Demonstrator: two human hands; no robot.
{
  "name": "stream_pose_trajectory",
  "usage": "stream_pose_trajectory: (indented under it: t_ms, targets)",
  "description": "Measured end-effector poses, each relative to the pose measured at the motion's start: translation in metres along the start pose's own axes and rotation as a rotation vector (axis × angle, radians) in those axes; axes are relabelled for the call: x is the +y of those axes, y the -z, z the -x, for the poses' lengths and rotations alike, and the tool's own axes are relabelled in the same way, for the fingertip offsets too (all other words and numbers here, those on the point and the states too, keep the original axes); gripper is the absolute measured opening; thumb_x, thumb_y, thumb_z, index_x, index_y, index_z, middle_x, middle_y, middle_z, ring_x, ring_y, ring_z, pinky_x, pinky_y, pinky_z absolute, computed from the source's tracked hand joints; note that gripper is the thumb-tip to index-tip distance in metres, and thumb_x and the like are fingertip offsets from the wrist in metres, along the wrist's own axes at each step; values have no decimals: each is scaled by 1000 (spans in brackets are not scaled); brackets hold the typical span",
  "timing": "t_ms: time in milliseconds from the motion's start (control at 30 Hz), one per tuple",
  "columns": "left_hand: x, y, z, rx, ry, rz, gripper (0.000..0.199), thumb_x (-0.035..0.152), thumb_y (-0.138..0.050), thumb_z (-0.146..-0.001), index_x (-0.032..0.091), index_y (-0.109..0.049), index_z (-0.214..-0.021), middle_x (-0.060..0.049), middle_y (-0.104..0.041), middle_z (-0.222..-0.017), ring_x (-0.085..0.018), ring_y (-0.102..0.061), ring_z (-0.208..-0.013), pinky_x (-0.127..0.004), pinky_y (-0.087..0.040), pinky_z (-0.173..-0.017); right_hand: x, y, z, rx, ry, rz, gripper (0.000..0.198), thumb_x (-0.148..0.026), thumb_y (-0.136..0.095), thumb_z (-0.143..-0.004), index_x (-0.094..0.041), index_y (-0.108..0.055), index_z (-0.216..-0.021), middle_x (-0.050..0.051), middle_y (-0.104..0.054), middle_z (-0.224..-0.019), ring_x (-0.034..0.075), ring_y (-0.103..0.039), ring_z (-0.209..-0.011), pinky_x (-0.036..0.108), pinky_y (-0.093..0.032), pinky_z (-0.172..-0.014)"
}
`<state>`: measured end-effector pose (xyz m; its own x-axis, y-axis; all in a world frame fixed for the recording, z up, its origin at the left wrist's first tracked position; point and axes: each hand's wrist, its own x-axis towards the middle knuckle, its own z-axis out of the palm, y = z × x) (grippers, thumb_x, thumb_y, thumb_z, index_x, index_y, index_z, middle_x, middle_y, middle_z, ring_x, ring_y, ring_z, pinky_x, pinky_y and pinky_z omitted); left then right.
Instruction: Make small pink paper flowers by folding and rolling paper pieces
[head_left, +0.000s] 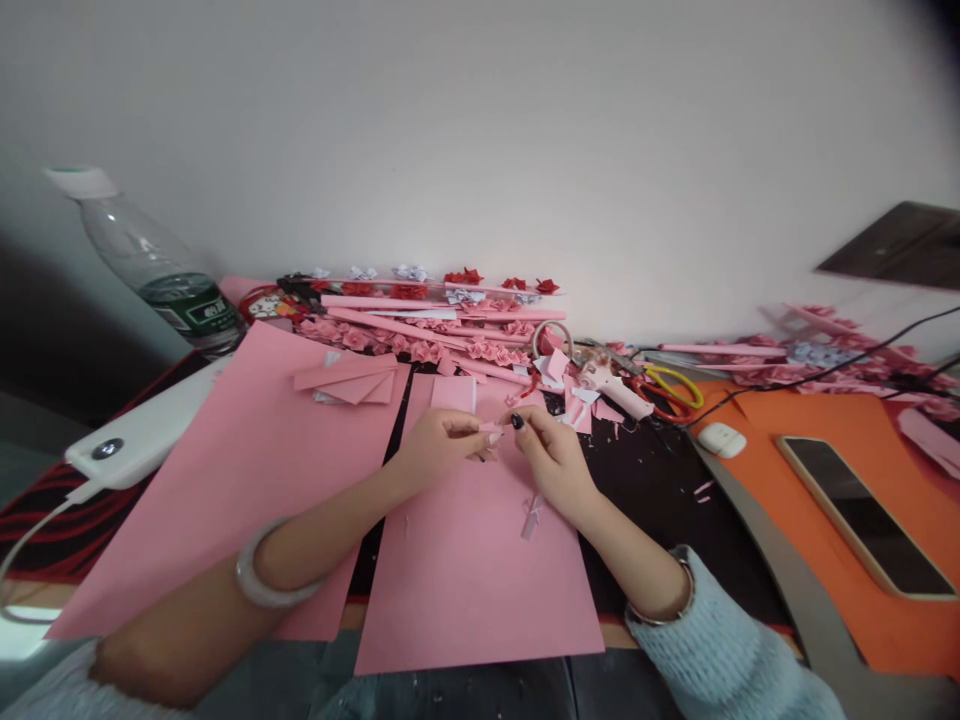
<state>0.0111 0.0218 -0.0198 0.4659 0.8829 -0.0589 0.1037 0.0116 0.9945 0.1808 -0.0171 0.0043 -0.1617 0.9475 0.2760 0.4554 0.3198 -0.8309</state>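
Note:
My left hand (439, 450), with a white bangle on the wrist, pinches a small piece of pink paper (491, 428) between thumb and fingers. My right hand (555, 460) is closed too, thumb against fingertips at the right end of that paper; the exact grip is partly hidden. Both hands are above a large pink sheet (480, 590). A short pale strip (531, 518) lies on the sheet below my right hand. Just behind my hands is a small stack of pink paper squares (453, 393).
Another pink sheet (247, 480) bears folded pink papers (352, 380). A water bottle (161, 260) and white power bank (146, 430) stand left. Behind are paper flowers (427, 345), a tape roll (553, 340), a glue gun (615, 388) and scissors (675, 385). A phone (862, 515) lies right.

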Motion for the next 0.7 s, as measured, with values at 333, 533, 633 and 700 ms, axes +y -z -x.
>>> stream_pose_trajectory:
  t_ms: [333, 533, 633, 700]
  targets:
    - [-1, 0, 0, 9, -22, -54, 28, 40, -62, -74, 14, -70, -75, -5, -68, -69, -16, -65, -67, -27, -53, -65, 0, 0, 0, -9, -13, -35, 22, -27, -38, -89, -15, -57, -91, -2, -45, -59, 11, -38, -50, 22, -31, -49]
    - [-1, 0, 0, -20, 11, -22, 25, 38, -63, -73, 14, -69, -72, -5, -69, -67, -16, -65, -65, -27, -53, -65, 1, 0, 1, -24, -8, -55, 24, -29, -39, -89, -15, -58, -86, -3, -45, -57, 10, -38, -49, 22, -30, -49]
    - [1, 1, 0, -45, 5, -12, 24, 36, -63, -73, 13, -69, -72, -6, -69, -68, -16, -66, -65, -27, -54, -65, 1, -1, 0, -20, -5, -28, 23, -29, -41, -88, -16, -58, -84, -2, -47, -60, 11, -41, -53, 22, -32, -51]
    - [1, 0, 0, -53, -7, -24, 23, 35, -63, -73, 13, -69, -72, -6, -69, -68, -16, -65, -65, -26, -53, -65, 1, -2, 0, -2, -10, -18, 21, -29, -43, -87, -16, -57, -82, 0, -50, -65, 11, -43, -56, 23, -33, -53]
